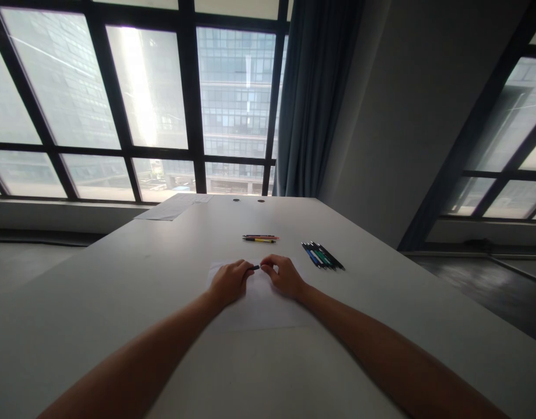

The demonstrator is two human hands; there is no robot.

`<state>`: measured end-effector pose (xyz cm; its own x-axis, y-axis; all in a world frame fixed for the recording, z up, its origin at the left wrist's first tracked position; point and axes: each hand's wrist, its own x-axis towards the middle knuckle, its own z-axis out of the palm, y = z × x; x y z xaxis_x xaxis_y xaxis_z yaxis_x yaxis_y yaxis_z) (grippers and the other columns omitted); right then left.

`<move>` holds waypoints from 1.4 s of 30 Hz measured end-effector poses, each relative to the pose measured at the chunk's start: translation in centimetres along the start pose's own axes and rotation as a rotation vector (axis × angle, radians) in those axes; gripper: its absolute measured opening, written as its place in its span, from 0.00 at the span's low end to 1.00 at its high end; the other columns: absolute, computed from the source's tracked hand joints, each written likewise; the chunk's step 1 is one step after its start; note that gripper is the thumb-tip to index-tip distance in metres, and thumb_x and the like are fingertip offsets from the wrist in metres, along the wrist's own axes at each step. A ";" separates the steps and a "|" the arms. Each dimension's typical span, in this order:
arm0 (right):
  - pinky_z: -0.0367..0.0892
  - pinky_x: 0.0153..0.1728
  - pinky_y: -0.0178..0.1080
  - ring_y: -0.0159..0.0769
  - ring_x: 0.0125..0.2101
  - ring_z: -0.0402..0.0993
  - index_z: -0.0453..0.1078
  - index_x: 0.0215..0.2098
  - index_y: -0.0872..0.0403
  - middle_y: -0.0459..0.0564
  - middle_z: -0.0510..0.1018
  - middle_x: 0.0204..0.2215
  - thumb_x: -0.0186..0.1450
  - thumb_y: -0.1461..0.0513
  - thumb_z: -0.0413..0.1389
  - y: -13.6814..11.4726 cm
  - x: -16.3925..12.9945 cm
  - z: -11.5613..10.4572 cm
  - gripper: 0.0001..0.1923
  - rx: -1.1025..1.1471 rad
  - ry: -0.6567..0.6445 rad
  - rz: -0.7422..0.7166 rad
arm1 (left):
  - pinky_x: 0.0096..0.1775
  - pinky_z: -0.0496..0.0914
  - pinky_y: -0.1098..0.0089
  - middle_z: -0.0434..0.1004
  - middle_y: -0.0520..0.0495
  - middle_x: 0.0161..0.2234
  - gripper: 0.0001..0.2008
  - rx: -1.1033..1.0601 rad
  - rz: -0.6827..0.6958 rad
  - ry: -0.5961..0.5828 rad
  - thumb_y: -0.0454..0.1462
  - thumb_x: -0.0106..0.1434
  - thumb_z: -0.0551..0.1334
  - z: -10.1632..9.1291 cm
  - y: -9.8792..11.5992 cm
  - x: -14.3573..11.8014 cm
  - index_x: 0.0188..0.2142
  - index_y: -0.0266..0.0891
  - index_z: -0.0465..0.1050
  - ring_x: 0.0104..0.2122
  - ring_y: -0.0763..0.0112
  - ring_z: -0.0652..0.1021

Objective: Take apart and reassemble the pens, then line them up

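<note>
Hands meet over a white sheet of paper point(259, 308) on the surface point(119, 273): the left hand point(230, 281) and right hand point(285, 275) both pinch a small dark pen point(255, 267) between their fingertips. It looks light, stiff and smooth, likely slippery; a grip near each end suits it. More pens point(322, 255) lie nearby.

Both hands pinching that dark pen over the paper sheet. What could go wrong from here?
1. The left hand and right hand hold the dark pen only at its ends; if it comes apart, a piece may roll across the table.
2. Both hands rest on the paper sheet, so it could slide or get marked.
3. The pens at right lie loose by the right forearm; a sweep might scatter them.
</note>
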<state>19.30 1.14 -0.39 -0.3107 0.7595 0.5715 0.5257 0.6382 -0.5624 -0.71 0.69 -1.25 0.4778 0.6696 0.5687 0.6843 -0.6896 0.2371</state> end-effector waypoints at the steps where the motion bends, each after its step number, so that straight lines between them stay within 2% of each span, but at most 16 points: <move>1: 0.66 0.35 0.37 0.34 0.28 0.72 0.72 0.33 0.55 0.47 0.78 0.28 0.61 0.64 0.56 0.0 0.0 0.0 0.03 0.017 0.021 -0.008 | 0.35 0.70 0.68 0.78 0.43 0.37 0.12 0.007 -0.006 -0.003 0.38 0.68 0.53 0.0 0.0 0.0 0.43 0.41 0.74 0.33 0.65 0.79; 5: 0.67 0.36 0.39 0.33 0.28 0.71 0.72 0.32 0.55 0.48 0.78 0.29 0.57 0.67 0.57 0.2 0.1 -0.2 0.05 0.021 0.106 0.009 | 0.34 0.70 0.67 0.79 0.43 0.38 0.12 0.034 -0.055 -0.023 0.38 0.67 0.53 -0.2 0.1 0.1 0.42 0.39 0.73 0.33 0.63 0.79; 8: 0.67 0.38 0.40 0.34 0.29 0.72 0.73 0.31 0.55 0.49 0.79 0.29 0.56 0.65 0.58 1.0 0.2 -0.5 0.05 0.036 0.157 0.098 | 0.35 0.70 0.67 0.79 0.44 0.39 0.11 0.050 -0.099 -0.039 0.38 0.67 0.53 -0.3 0.2 0.1 0.42 0.39 0.73 0.34 0.63 0.79; 13: 0.68 0.34 0.40 0.38 0.29 0.75 0.74 0.34 0.56 0.53 0.80 0.28 0.55 0.55 0.58 2.8 0.7 -0.6 0.13 0.346 0.217 0.298 | 0.38 0.70 0.68 0.78 0.46 0.40 0.11 0.084 -0.140 -0.071 0.39 0.68 0.53 -0.4 0.4 0.1 0.41 0.40 0.73 0.37 0.66 0.78; 20: 0.68 0.32 0.39 0.35 0.27 0.72 0.75 0.33 0.56 0.52 0.80 0.27 0.53 0.53 0.59 4.3 1.1 -0.9 0.15 0.451 0.292 0.336 | 0.38 0.70 0.69 0.78 0.47 0.40 0.11 0.105 -0.148 -0.111 0.38 0.67 0.52 -0.3 0.3 0.2 0.41 0.41 0.72 0.36 0.67 0.78; 25: 0.68 0.32 0.39 0.35 0.28 0.72 0.75 0.33 0.56 0.52 0.80 0.29 0.55 0.57 0.58 4.3 1.0 -1.1 0.12 0.355 0.279 0.302 | 0.37 0.69 0.69 0.77 0.47 0.40 0.11 0.116 -0.158 -0.133 0.38 0.68 0.52 -0.4 0.3 0.1 0.41 0.41 0.72 0.36 0.67 0.78; 30: 0.66 0.33 0.37 0.36 0.31 0.72 0.76 0.30 0.54 0.51 0.78 0.32 0.57 0.63 0.55 3.6 0.7 -1.4 0.08 0.082 0.260 0.114 | 0.38 0.69 0.69 0.77 0.46 0.40 0.11 0.137 -0.186 -0.175 0.39 0.68 0.52 -0.5 0.6 0.2 0.41 0.41 0.71 0.37 0.66 0.78; 34: 0.66 0.31 0.36 0.35 0.30 0.71 0.76 0.30 0.54 0.51 0.76 0.32 0.58 0.65 0.54 3.3 0.7 -1.5 0.08 0.029 0.234 0.038 | 0.38 0.69 0.68 0.77 0.45 0.40 0.12 0.147 -0.214 -0.215 0.40 0.68 0.51 -0.7 1.0 0.4 0.42 0.41 0.72 0.37 0.66 0.78; 38: 0.65 0.31 0.36 0.33 0.28 0.70 0.75 0.32 0.54 0.50 0.77 0.32 0.59 0.63 0.54 3.3 0.7 -1.5 0.08 0.003 0.246 0.064 | 0.39 0.69 0.69 0.77 0.45 0.40 0.12 0.148 -0.221 -0.230 0.40 0.68 0.51 -1.0 1.3 0.5 0.42 0.40 0.72 0.38 0.66 0.78; 42: 0.65 0.32 0.36 0.34 0.28 0.70 0.75 0.32 0.55 0.50 0.78 0.31 0.60 0.59 0.55 3.4 0.8 -1.4 0.09 0.013 0.244 0.173 | 0.38 0.69 0.69 0.77 0.45 0.40 0.13 0.157 -0.195 -0.216 0.40 0.68 0.50 -1.0 1.1 0.4 0.42 0.40 0.72 0.37 0.66 0.78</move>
<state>21.93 3.76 -1.05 -0.0172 0.8055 0.5923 0.5432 0.5049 -0.6708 -0.29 -0.12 0.00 0.4232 0.8396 0.3407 0.8431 -0.5025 0.1913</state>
